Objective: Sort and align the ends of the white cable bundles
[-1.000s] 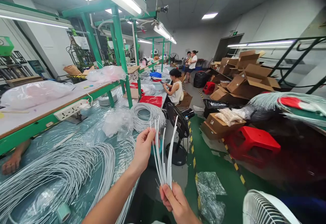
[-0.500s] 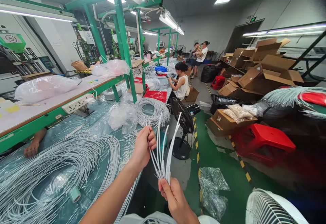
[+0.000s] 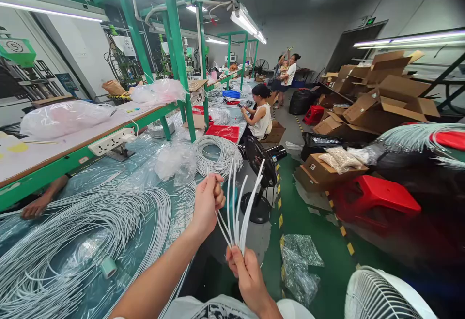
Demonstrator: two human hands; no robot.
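Note:
My right hand (image 3: 247, 275) is closed round a small bunch of white cables (image 3: 238, 212), whose free ends fan upward. Above and to its left, my left hand (image 3: 208, 202) pinches one or two of the cables, with a tip poking out over the fingers. Where those strands run inside the left fist is hidden. Left of my forearm, a large coil of white cables (image 3: 145, 217) lies on the plastic-covered table. A smaller cable coil (image 3: 218, 157) rests farther along, beyond my left hand.
A black fan (image 3: 258, 178) stands just past my hands, and a white fan (image 3: 378, 295) is at lower right. A roll of green tape (image 3: 108, 267) lies by the large coil. Another person's hand (image 3: 34, 207) reaches in at left. A seated person (image 3: 260, 115) works farther down the table.
Both hands keep their grip on the cables and have shifted only slightly. The other person's hand at the left has moved left and up, now at a strand. The view has turned a little.

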